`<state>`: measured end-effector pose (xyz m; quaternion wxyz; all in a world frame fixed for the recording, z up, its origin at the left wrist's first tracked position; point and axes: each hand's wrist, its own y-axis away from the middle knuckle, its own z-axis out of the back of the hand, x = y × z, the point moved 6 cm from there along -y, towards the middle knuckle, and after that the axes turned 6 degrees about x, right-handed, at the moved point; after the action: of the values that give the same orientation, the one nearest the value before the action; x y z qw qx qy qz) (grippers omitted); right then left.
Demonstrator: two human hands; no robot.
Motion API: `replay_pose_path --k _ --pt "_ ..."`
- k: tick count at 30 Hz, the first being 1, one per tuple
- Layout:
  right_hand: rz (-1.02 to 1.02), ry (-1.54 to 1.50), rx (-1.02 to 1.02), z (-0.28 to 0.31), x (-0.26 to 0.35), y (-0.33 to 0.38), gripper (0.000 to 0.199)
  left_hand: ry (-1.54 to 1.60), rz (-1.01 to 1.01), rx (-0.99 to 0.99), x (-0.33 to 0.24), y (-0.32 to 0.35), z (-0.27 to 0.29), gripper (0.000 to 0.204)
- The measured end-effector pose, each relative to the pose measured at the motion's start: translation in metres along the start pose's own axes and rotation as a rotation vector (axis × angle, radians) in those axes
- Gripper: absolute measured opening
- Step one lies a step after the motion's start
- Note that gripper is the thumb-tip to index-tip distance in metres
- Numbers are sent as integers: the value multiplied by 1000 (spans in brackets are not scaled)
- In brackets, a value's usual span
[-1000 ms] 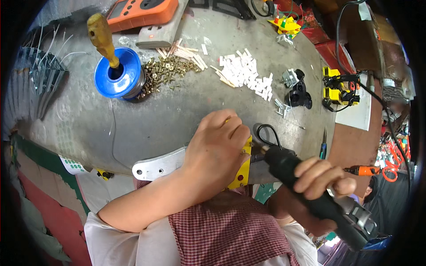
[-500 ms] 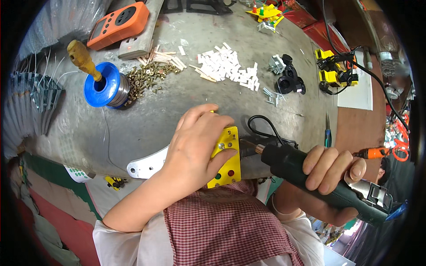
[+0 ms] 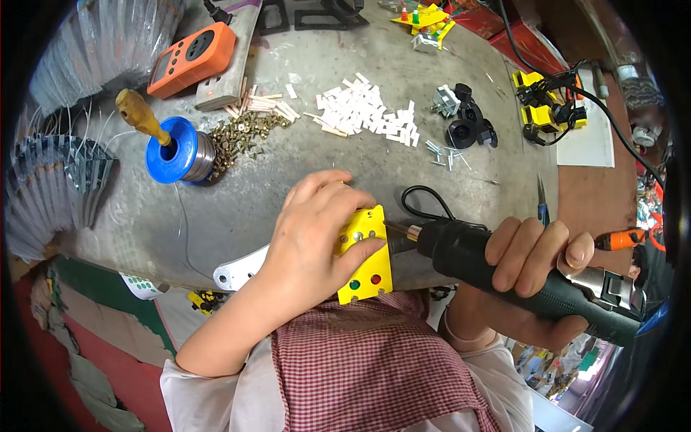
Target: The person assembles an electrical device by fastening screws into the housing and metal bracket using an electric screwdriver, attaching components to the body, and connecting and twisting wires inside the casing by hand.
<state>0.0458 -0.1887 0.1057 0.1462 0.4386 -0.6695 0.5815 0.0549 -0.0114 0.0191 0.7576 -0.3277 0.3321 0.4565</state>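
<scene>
My left hand [image 3: 309,241] is closed around a yellow box-shaped part [image 3: 373,263] at the table's near edge, its thumb lying across the front face. That face carries a green and a red round spot and several small silver screws or holes. In my right hand [image 3: 534,258] is a dark electric screwdriver [image 3: 461,248], its nose aimed left. The thin bit reaches the box's upper right side; whether it sits in a screw, I cannot tell. A pale metal strip with holes [image 3: 237,271] sticks out left from beneath my left wrist.
Brass screws [image 3: 245,135] lie beside a blue solder spool [image 3: 171,153] holding a wooden-handled tool [image 3: 140,115]. White pieces [image 3: 360,108] are heaped mid-table, black parts [image 3: 471,126] to their right. A black cord [image 3: 425,191] loops near the bit. An orange meter [image 3: 191,61] stands far left.
The whole view has shifted slightly. The screwdriver is a little higher and more level, its bit closer to the yellow part's side. My left hand keeps its hold.
</scene>
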Motion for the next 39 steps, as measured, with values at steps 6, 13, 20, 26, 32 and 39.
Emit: replay_pose_path --k 6,13,20,26,32,39 --pt "-2 -30 -73 11 -3 0 60 -2 -24 43 -1 -13 2 28" --pt "8 -39 -120 26 -5 3 63 33 76 261 1 -37 -2 19" --pt "-22 -79 -199 43 -3 0 59 159 180 -77 11 -25 35 8" --pt "-51 -303 -298 42 -3 -7 45 671 341 -118 4 -6 26 10" --pt "-46 -383 -343 35 -4 -16 42 1083 372 -54 10 -1 10 18" --pt "-16 -378 -342 30 -6 -15 41 1296 415 -50 12 5 -1 18"
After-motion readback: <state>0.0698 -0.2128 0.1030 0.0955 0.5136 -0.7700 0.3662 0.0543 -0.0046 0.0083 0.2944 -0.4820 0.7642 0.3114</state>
